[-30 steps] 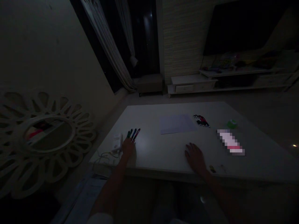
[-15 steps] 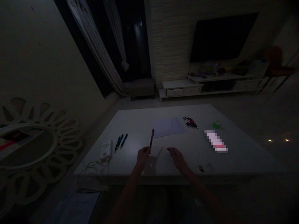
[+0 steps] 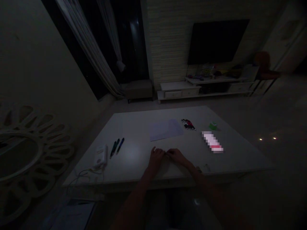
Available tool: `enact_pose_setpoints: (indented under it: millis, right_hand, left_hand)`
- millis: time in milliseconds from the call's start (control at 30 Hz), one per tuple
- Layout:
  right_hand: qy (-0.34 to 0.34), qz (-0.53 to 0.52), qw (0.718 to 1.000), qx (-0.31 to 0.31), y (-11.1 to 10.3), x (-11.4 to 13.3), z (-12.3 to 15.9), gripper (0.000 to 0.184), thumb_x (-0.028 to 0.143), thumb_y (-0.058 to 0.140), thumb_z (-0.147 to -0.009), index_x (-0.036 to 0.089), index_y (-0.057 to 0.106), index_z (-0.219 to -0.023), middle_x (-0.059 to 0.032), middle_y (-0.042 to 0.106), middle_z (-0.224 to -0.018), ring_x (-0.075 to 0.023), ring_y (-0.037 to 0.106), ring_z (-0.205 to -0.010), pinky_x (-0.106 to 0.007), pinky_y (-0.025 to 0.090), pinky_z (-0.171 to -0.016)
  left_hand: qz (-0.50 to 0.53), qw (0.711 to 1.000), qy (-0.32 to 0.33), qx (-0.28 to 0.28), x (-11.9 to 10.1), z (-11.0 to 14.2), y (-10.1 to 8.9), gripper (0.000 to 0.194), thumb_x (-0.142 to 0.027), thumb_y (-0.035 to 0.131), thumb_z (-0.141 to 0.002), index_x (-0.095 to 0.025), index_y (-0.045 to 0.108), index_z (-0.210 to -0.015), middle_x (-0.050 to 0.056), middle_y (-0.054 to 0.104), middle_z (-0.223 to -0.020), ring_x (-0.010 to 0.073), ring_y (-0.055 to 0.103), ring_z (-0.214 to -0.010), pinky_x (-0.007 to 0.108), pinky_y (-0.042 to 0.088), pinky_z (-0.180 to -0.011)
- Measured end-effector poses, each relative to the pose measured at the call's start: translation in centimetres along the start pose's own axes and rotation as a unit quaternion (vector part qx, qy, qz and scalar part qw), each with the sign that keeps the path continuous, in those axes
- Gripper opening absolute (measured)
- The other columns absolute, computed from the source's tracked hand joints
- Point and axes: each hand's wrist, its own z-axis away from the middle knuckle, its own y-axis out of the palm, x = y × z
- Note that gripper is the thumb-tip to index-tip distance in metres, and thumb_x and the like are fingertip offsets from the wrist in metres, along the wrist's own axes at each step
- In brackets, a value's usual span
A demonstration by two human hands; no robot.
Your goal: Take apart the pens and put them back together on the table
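Over the near part of the white table (image 3: 134, 166), my left hand (image 3: 157, 157) is closed, knuckles up, around a pen that is almost wholly hidden by the fingers. My right hand (image 3: 177, 156) meets it from the right, its thumb and fingers pinched at what looks like the pen's end. The fingertips of both hands touch or nearly touch. Beyond them lie white sheets of paper (image 3: 165, 129). Left of the hands are several dark pens (image 3: 115, 148). A row of black and red pens (image 3: 188, 124) lies past the paper on the right.
A white box-shaped device (image 3: 100, 155) with cables stands at the table's left. On the right are a blurred-out phone-like thing (image 3: 212, 142) and a small green object (image 3: 212, 126). A small item (image 3: 198, 169) lies by my right forearm. The room is dim.
My left hand has turned over and lowered, so the pen that stood upright in it is now hidden. My right hand has come over to meet it. The view has shifted slightly right.
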Motion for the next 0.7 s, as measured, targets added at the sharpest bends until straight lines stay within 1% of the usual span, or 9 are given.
enact_pose_setpoints:
  millis: [33, 100, 167, 233, 400, 467, 533, 600, 700]
  right_hand:
    - [0.021, -0.003, 1.0, 0.002, -0.1, -0.1, -0.3, 0.046, 0.052, 0.047, -0.081, 0.015, 0.069, -0.069, -0.0063, 0.069, -0.067, -0.0187, 0.061, -0.064, -0.027, 0.044, -0.062]
    - [0.063, -0.016, 0.998, 0.008, -0.2, -0.2, -0.7, 0.054, 0.057, 0.042, -0.082, 0.013, 0.067, -0.063, -0.0046, 0.063, -0.054, -0.016, 0.057, -0.053, -0.025, 0.041, -0.054]
    - [0.081, -0.033, 0.996, 0.018, -0.1, -0.4, -0.8, 0.055, 0.058, 0.042, -0.082, 0.013, 0.066, -0.061, -0.0031, 0.06, -0.049, -0.014, 0.053, -0.047, -0.023, 0.039, -0.049]
    - [0.076, -0.039, 0.996, 0.015, 0.1, -0.6, -0.7, 0.051, 0.054, 0.043, -0.082, 0.014, 0.065, -0.062, -0.0025, 0.06, -0.05, -0.0129, 0.052, -0.046, -0.022, 0.037, -0.048]
    - [0.006, -0.013, 0.999, -0.04, 0.5, -0.6, -0.1, 0.035, 0.044, 0.05, -0.08, 0.016, 0.067, -0.07, -0.0024, 0.065, -0.062, -0.0132, 0.056, -0.056, -0.022, 0.041, -0.055]
    - [0.028, -0.023, 0.999, -0.039, 0.4, -0.3, -0.2, 0.038, 0.048, 0.049, -0.081, 0.016, 0.067, -0.073, -0.0033, 0.065, -0.061, -0.0143, 0.057, -0.056, -0.023, 0.042, -0.054]
    - [0.077, -0.037, 0.996, -0.018, 0.3, 0.0, -0.4, 0.046, 0.053, 0.044, -0.082, 0.014, 0.067, -0.069, -0.004, 0.063, -0.055, -0.0148, 0.056, -0.05, -0.024, 0.042, -0.051]
    - [0.085, -0.04, 0.996, -0.005, 0.2, 0.2, -0.7, 0.047, 0.053, 0.044, -0.082, 0.014, 0.066, -0.067, -0.0046, 0.063, -0.054, -0.0155, 0.057, -0.049, -0.025, 0.043, -0.051]
    - [0.021, -0.037, 0.998, -0.045, 0.3, 0.0, -1.0, 0.034, 0.048, 0.058, -0.074, 0.015, 0.068, -0.074, -0.0066, 0.069, -0.071, -0.0177, 0.063, -0.065, -0.026, 0.047, -0.06]
  left_hand:
    - [-0.011, 1.0, -0.001, 0.012, 0.2, 0.0, 0.5, 0.017, -0.015, 0.05, -0.087, -0.022, 0.059, -0.1, 0.005, 0.063, -0.094, 0.0195, 0.057, -0.095, 0.041, 0.038, -0.092]
    - [-0.023, 0.999, -0.018, 0.021, 0.4, 0.0, 1.4, 0.015, -0.014, 0.049, -0.087, -0.02, 0.058, -0.098, 0.005, 0.062, -0.089, 0.0193, 0.057, -0.089, 0.037, 0.041, -0.084]
    - [-0.025, 0.999, -0.029, 0.024, 0.5, 0.0, 1.9, 0.016, -0.013, 0.048, -0.087, -0.019, 0.057, -0.098, 0.005, 0.061, -0.09, 0.0196, 0.056, -0.089, 0.036, 0.04, -0.081]
    - [-0.02, 0.999, -0.031, 0.03, 0.6, 0.0, 2.1, 0.015, -0.012, 0.047, -0.087, -0.019, 0.057, -0.097, 0.005, 0.062, -0.09, 0.0198, 0.056, -0.088, 0.035, 0.04, -0.08]
    - [-0.005, 0.999, -0.031, 0.032, 0.6, 0.0, 1.8, 0.019, -0.009, 0.045, -0.087, -0.018, 0.056, -0.099, 0.005, 0.062, -0.093, 0.0196, 0.056, -0.088, 0.036, 0.039, -0.081]
    - [-0.004, 0.999, -0.033, 0.028, 0.5, 0.0, 1.7, 0.019, -0.009, 0.045, -0.087, -0.018, 0.056, -0.1, 0.006, 0.062, -0.094, 0.0199, 0.055, -0.088, 0.036, 0.039, -0.081]
    - [-0.002, 0.999, -0.031, 0.022, 0.5, 0.0, 1.6, 0.018, -0.011, 0.045, -0.088, -0.018, 0.056, -0.1, 0.006, 0.062, -0.093, 0.0199, 0.055, -0.088, 0.035, 0.039, -0.08]
    - [0.0, 0.999, -0.03, 0.016, 0.5, 0.0, 1.5, 0.017, -0.013, 0.045, -0.089, -0.018, 0.056, -0.101, 0.006, 0.062, -0.093, 0.0196, 0.055, -0.088, 0.035, 0.039, -0.081]
    - [0.002, 0.999, -0.034, 0.013, 0.5, 0.1, 1.7, 0.017, -0.014, 0.045, -0.089, -0.018, 0.056, -0.101, 0.006, 0.061, -0.093, 0.0197, 0.056, -0.087, 0.035, 0.04, -0.08]
